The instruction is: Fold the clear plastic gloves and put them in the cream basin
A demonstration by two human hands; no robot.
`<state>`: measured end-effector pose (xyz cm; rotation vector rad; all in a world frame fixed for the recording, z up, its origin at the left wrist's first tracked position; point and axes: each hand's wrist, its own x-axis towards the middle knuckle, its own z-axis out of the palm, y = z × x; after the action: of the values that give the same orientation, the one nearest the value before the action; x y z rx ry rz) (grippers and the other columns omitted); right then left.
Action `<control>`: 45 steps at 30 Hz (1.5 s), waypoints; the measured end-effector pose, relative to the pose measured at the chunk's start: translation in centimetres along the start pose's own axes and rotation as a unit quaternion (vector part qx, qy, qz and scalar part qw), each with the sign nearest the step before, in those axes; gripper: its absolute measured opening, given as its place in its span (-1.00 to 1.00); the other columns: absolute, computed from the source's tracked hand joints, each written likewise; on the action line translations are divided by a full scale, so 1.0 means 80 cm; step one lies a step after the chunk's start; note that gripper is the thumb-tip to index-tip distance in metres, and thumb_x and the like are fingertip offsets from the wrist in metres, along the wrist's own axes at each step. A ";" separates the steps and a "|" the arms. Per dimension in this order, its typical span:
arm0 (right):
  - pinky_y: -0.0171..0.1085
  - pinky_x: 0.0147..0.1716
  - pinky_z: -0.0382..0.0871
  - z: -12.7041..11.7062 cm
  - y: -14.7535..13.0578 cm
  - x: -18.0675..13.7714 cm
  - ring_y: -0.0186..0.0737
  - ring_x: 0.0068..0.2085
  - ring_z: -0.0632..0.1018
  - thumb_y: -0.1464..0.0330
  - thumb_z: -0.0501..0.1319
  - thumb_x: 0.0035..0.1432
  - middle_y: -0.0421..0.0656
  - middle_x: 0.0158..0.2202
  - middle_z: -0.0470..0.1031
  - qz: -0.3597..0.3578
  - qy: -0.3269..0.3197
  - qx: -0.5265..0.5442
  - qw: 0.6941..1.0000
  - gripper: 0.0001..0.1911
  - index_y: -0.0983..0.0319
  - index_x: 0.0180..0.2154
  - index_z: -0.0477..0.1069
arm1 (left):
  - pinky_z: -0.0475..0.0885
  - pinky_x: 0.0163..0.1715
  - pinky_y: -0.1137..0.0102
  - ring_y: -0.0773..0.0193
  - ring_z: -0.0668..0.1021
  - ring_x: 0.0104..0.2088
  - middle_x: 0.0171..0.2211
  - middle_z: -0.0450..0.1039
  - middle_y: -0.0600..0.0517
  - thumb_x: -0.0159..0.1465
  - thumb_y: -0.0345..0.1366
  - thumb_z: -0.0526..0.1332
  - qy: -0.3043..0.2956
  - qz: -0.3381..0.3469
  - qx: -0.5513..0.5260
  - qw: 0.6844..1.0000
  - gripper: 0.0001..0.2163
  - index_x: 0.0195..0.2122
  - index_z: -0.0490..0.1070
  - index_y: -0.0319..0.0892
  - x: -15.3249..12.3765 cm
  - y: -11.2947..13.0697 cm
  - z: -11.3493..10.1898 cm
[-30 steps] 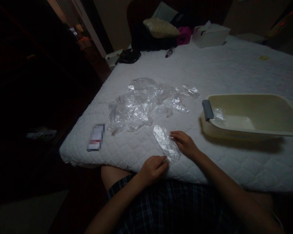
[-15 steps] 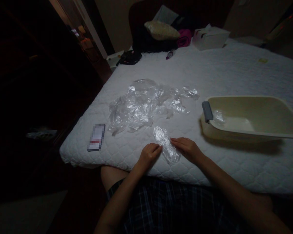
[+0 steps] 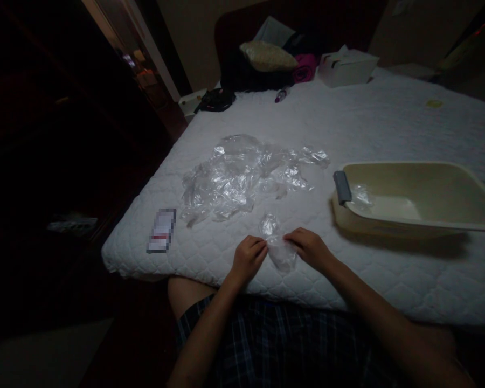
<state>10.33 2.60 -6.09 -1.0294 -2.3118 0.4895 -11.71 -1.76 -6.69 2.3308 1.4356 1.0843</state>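
Near the bed's front edge, a clear plastic bag (image 3: 282,253) lies bunched at its middle between my hands. My left hand (image 3: 249,256) pinches its left side with thumb and fingers together. On the opposite side, my right hand (image 3: 309,248) pinches the bag too, fingertips pointing left. Just beyond them spreads a loose heap of crumpled clear plastic bags (image 3: 234,180). To the right stands a cream plastic bin (image 3: 404,229) with a grey clip handle (image 3: 342,187); a small folded piece of clear plastic (image 3: 361,196) lies inside it.
A phone-like object (image 3: 161,230), blurred out, lies at the left on the white quilted mattress (image 3: 210,258). Farther back are a white box (image 3: 347,67), a pink roll (image 3: 305,67), a pale cushion (image 3: 268,56), a small bottle (image 3: 282,95) and a dark bag (image 3: 215,99).
The bag between my hands was a long flat strip; now it is drawn in at the middle, its near part folded or spread. Both hands stay nearly in place.
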 end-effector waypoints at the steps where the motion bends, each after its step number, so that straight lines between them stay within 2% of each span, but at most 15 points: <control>1: -0.24 -0.26 0.35 0.001 -0.001 0.001 -0.23 -0.28 0.49 0.42 0.10 0.11 -0.11 -0.30 0.49 0.032 0.000 0.012 0.999 -0.82 0.22 -0.22 0.40 | 0.39 -0.27 0.35 0.28 0.45 -0.29 -0.33 0.45 -0.03 0.18 -0.35 0.13 0.004 -0.024 -0.014 1.000 -0.87 -0.29 0.45 -0.17 0.001 0.002 0.001; 5: -0.30 -0.34 0.32 0.005 -0.007 0.010 -0.26 -0.33 0.52 0.35 0.15 0.06 -0.17 -0.34 0.50 0.158 0.018 0.076 0.984 -0.83 0.20 -0.24 0.29 | 0.36 -0.31 0.43 0.33 0.44 -0.33 -0.36 0.39 0.01 0.15 -0.38 0.15 0.018 -0.113 -0.057 0.992 -0.90 -0.39 0.46 -0.18 0.006 0.007 0.005; 8: -0.33 -0.43 0.27 0.008 -0.010 0.018 -0.26 -0.40 0.51 0.23 0.15 0.05 -0.22 -0.43 0.50 0.212 0.029 0.092 0.972 -0.80 0.17 -0.29 0.25 | 0.31 -0.39 0.48 0.39 0.42 -0.41 -0.43 0.34 0.05 0.17 -0.33 0.12 0.025 -0.165 -0.062 0.984 -0.85 -0.49 0.44 -0.18 0.011 0.008 0.007; 13: -0.36 -0.52 0.15 0.009 -0.015 0.026 -0.28 -0.48 0.46 0.17 0.11 0.07 -0.24 -0.51 0.45 0.213 0.033 0.025 0.976 -0.79 0.18 -0.43 0.28 | 0.23 -0.47 0.50 0.42 0.37 -0.50 -0.53 0.27 0.10 0.19 -0.25 0.09 0.033 -0.209 -0.035 0.977 -0.76 -0.58 0.39 -0.19 0.019 0.008 0.011; 16: -0.37 -0.50 0.17 0.009 -0.019 0.028 -0.29 -0.46 0.46 0.18 0.08 0.10 -0.24 -0.49 0.45 0.205 0.036 0.013 0.978 -0.79 0.18 -0.40 0.31 | 0.22 -0.46 0.50 0.42 0.36 -0.49 -0.54 0.27 0.11 0.18 -0.26 0.09 0.029 -0.214 -0.017 0.976 -0.77 -0.58 0.38 -0.19 0.022 0.007 0.013; 19: -0.35 -0.46 0.24 0.012 -0.020 0.026 -0.28 -0.43 0.48 0.21 0.06 0.13 -0.22 -0.47 0.47 0.174 0.059 0.003 0.983 -0.79 0.17 -0.28 0.35 | 0.20 -0.47 0.49 0.42 0.36 -0.49 -0.55 0.26 0.11 0.17 -0.27 0.09 0.029 -0.215 0.005 0.976 -0.77 -0.60 0.35 -0.19 0.024 0.006 0.014; 23: -0.30 -0.40 0.34 0.018 -0.020 0.020 -0.25 -0.40 0.49 0.31 0.03 0.17 -0.11 -0.38 0.48 0.097 0.141 -0.047 0.984 -0.76 0.24 -0.15 0.32 | 0.18 -0.49 0.48 0.41 0.34 -0.51 -0.57 0.24 0.12 0.16 -0.27 0.10 0.034 -0.214 0.029 0.976 -0.77 -0.62 0.33 -0.19 0.025 0.005 0.016; 26: -0.21 -0.26 0.36 0.021 -0.023 0.016 -0.15 -0.20 0.49 0.42 0.04 0.16 0.00 -0.23 0.48 -0.030 0.168 -0.138 0.976 -0.76 0.26 -0.12 0.33 | 0.19 -0.49 0.47 0.40 0.34 -0.51 -0.56 0.26 0.11 0.15 -0.26 0.10 0.037 -0.215 0.029 0.975 -0.78 -0.61 0.34 -0.18 0.025 0.005 0.016; 28: -0.16 -0.14 0.32 0.022 -0.028 0.015 -0.11 -0.02 0.41 0.46 0.04 0.15 0.01 -0.07 0.44 -0.144 0.140 -0.184 0.962 -0.69 0.22 -0.05 0.32 | 0.20 -0.48 0.47 0.40 0.35 -0.51 -0.56 0.27 0.11 0.15 -0.27 0.10 0.032 -0.211 0.024 0.977 -0.78 -0.60 0.34 -0.18 0.025 0.005 0.016; 30: -0.14 -0.04 0.25 0.024 -0.033 0.018 -0.13 0.11 0.30 0.47 0.03 0.17 -0.04 0.05 0.35 -0.219 0.100 -0.209 0.948 -0.63 0.20 0.02 0.26 | 0.21 -0.47 0.48 0.40 0.35 -0.50 -0.55 0.27 0.12 0.15 -0.31 0.09 0.026 -0.205 0.020 0.978 -0.81 -0.60 0.33 -0.18 0.025 0.004 0.016; 33: -0.11 0.03 0.17 0.026 -0.038 0.024 -0.14 0.16 0.23 0.46 0.02 0.19 -0.06 0.12 0.27 -0.222 0.072 -0.228 0.945 -0.61 0.23 0.07 0.22 | 0.21 -0.46 0.49 0.41 0.35 -0.49 -0.55 0.26 0.12 0.14 -0.35 0.08 0.027 -0.196 0.015 0.980 -0.82 -0.59 0.32 -0.19 0.024 0.003 0.016; 37: -0.10 0.03 0.17 0.029 -0.038 0.028 -0.13 0.16 0.22 0.48 -0.01 0.19 -0.05 0.14 0.24 -0.186 0.075 -0.236 0.951 -0.60 0.25 0.08 0.21 | 0.22 -0.45 0.49 0.42 0.35 -0.49 -0.55 0.26 0.12 0.18 -0.28 0.08 0.045 -0.193 0.014 0.980 -0.77 -0.61 0.29 -0.20 0.022 0.003 0.017; 45: -0.05 0.07 0.12 0.030 -0.036 0.029 -0.13 0.17 0.22 0.48 0.00 0.19 -0.04 0.14 0.24 -0.174 0.072 -0.231 0.954 -0.60 0.24 0.07 0.22 | 0.23 -0.44 0.48 0.41 0.35 -0.50 -0.55 0.25 0.11 0.19 -0.25 0.06 0.044 -0.200 0.014 0.979 -0.74 -0.61 0.28 -0.20 0.023 0.007 0.015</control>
<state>5.97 2.24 -5.62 -0.7901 -2.4549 -0.2728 -10.04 -0.24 -6.36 1.9086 1.8572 1.0606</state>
